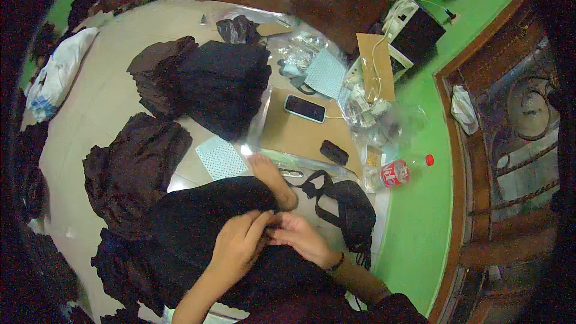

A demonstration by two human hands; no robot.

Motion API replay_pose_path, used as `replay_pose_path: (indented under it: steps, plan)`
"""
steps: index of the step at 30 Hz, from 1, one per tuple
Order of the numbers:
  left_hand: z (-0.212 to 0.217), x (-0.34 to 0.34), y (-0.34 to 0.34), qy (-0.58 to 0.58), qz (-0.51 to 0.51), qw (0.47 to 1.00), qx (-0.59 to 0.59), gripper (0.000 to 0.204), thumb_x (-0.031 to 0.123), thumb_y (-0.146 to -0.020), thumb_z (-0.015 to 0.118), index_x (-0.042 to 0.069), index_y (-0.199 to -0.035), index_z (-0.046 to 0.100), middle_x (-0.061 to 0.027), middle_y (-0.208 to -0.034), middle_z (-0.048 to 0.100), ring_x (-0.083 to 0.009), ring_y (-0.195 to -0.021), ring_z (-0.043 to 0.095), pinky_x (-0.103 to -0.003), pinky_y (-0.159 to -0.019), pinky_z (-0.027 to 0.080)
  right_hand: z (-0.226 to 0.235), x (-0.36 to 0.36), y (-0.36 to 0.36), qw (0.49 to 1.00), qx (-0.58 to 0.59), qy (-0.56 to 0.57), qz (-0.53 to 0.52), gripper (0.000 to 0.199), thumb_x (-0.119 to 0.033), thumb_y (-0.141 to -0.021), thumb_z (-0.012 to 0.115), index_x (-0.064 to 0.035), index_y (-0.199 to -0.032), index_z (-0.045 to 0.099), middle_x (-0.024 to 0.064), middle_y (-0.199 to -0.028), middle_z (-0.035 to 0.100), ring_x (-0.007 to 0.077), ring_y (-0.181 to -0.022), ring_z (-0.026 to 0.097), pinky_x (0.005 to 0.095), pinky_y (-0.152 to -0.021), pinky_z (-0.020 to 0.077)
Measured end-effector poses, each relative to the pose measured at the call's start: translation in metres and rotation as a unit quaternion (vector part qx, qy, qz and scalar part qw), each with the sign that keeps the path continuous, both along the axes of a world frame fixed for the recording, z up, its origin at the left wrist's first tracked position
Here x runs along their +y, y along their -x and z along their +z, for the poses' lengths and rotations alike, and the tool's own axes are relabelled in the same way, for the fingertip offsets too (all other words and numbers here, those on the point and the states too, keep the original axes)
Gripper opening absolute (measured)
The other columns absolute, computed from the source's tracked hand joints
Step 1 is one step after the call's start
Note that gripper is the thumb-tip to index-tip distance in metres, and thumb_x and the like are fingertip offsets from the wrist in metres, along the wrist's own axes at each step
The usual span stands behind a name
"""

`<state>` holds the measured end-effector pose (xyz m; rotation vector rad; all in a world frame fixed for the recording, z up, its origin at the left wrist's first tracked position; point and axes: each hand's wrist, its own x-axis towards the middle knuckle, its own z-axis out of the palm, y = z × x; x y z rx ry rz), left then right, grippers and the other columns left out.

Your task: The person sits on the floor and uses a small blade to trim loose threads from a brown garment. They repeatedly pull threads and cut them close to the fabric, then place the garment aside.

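Observation:
Over my lap, my left hand (240, 243) and my right hand (303, 239) meet fingertip to fingertip. Both are closed in a pinch, and whatever sits between the fingers is too small and hidden to make out. Black cloth (210, 210) spreads beneath them across my legs, with my bare foot (275, 180) showing past its edge. To the left lies a heap of dark brown cloth (135, 168). Farther off, a pleated black cloth (225, 84) rests against another brown one (157, 69).
A phone (305, 108) and a small black case (333, 152) lie on a cardboard sheet (285, 135). Right of my foot is a black strapped bag (348, 204), near a clear bottle (396, 174) with a red cap. Clear plastic packaging (306, 45) and a white bag (63, 72) lie farther off.

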<state>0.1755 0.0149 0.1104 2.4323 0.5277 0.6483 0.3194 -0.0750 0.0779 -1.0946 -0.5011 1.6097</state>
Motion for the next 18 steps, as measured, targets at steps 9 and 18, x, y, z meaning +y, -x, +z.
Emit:
replay_pose_path:
  steps: [9,18]
  plan:
    - [-0.052,0.055,0.026,-0.034,0.097,0.970,0.220,0.045,0.031,-0.076,0.060,0.002,-0.108,0.050,-0.0152,-0.106,0.052,-0.0310,-0.100,0.048,-0.041,-0.089,0.034,-0.045,-0.017,-0.209,0.624,-0.732,0.014,-0.273,0.015,-0.008,-0.074,0.052,-0.0013,-0.086,0.058,0.0128,-0.074,0.061,0.0186,-0.069,0.058,0.0301,-0.063,0.0447]
    - [-0.101,0.051,0.025,-0.070,0.228,0.954,0.183,0.026,0.021,-0.079,0.054,0.004,-0.097,0.057,-0.0110,-0.109,0.054,-0.0256,-0.104,0.048,-0.044,-0.096,0.029,-0.056,-0.045,-0.450,0.408,-0.728,0.191,-0.516,0.010,-0.004,-0.070,0.062,0.0012,-0.078,0.057,0.0159,-0.074,0.061,0.0270,-0.067,0.059,0.0367,-0.061,0.0455]
